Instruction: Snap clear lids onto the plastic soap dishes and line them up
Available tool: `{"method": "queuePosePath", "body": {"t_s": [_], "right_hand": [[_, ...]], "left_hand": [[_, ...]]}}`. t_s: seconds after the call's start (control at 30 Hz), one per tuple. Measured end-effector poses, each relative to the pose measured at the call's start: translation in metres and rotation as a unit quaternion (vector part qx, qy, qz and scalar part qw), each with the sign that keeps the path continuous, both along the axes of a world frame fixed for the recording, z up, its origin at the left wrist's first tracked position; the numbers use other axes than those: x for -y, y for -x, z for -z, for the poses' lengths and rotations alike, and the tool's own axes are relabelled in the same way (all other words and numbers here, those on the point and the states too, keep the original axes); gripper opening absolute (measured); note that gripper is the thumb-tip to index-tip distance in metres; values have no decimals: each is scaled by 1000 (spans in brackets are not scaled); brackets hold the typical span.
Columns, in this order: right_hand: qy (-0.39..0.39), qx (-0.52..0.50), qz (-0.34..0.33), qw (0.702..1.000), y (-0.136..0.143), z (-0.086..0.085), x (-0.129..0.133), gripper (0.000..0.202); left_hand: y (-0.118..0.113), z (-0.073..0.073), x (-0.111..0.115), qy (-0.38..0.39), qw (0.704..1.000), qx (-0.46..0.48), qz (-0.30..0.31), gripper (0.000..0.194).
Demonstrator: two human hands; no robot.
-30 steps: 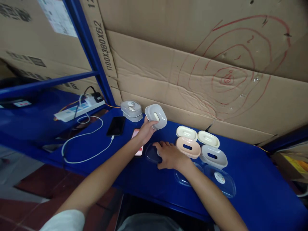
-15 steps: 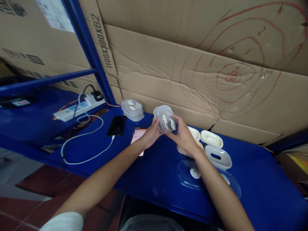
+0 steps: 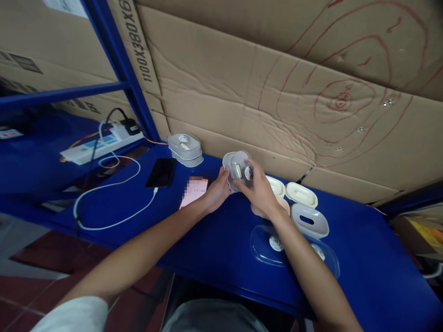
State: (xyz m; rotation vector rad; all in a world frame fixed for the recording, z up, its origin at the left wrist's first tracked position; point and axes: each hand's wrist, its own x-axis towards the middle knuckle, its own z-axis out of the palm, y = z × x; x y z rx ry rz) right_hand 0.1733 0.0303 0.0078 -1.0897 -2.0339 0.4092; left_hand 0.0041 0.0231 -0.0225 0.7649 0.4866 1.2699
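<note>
Grey soap dish (image 3: pixel 232 168) with a clear lid (image 3: pixel 242 171) laid against it sits at the centre of the frame, raised above the blue table (image 3: pixel 221 249) and gripped between both hands. Left hand (image 3: pixel 217 190) clasps the dish from the lower left, thumb up along its rim; right hand (image 3: pixel 260 191) grasps the lid from the right, fingers spread over its face, where a small round sticker shows.

Just right of the hands lie more dishes on the table: a cream one (image 3: pixel 301 194), another cream one (image 3: pixel 277 185) partly behind the right hand, a pink one (image 3: pixel 258 211) mostly hidden under the wrist, and a grey one (image 3: pixel 309 220). Below these, two clear lids (image 3: pixel 266 242) rest flat, partly covered by the right forearm.

Left of centre stands a stack of closed grey dishes (image 3: pixel 184 149) against the cardboard wall (image 3: pixel 277 92). Further left lie a phone with a lit screen (image 3: pixel 194 191), a dark phone (image 3: pixel 160 172) on a white cable (image 3: pixel 104 203), and a power strip (image 3: pixel 100 146) at the upper left.
</note>
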Motion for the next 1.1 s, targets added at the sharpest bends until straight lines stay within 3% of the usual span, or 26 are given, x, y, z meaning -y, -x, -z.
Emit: {"method": "queuePosePath", "body": {"t_s": [0.13, 0.27, 0.43, 0.6, 0.8, 1.1], "right_hand": [[-9, 11, -20, 1000, -2, 13, -6, 78], [-1, 58, -27, 998, -4, 25, -8, 83], [27, 80, -34, 996, -2, 29, -7, 99], [33, 72, -23, 997, 2, 27, -5, 110], [56, 99, -16, 993, 0, 18, 3, 107], [-15, 133, -22, 991, -11, -8, 5, 103]], "left_hand": [[-2, 3, 1, 17, 1000, 8, 14, 41], [-4, 5, 0, 41, 998, 25, 29, 49], [-5, 2, 3, 37, 999, 23, 14, 45], [2, -2, 2, 9, 1000, -14, 12, 35], [7, -2, -4, 9, 999, -48, 8, 43], [2, -15, 4, 4, 1000, -12, -10, 42]]}}
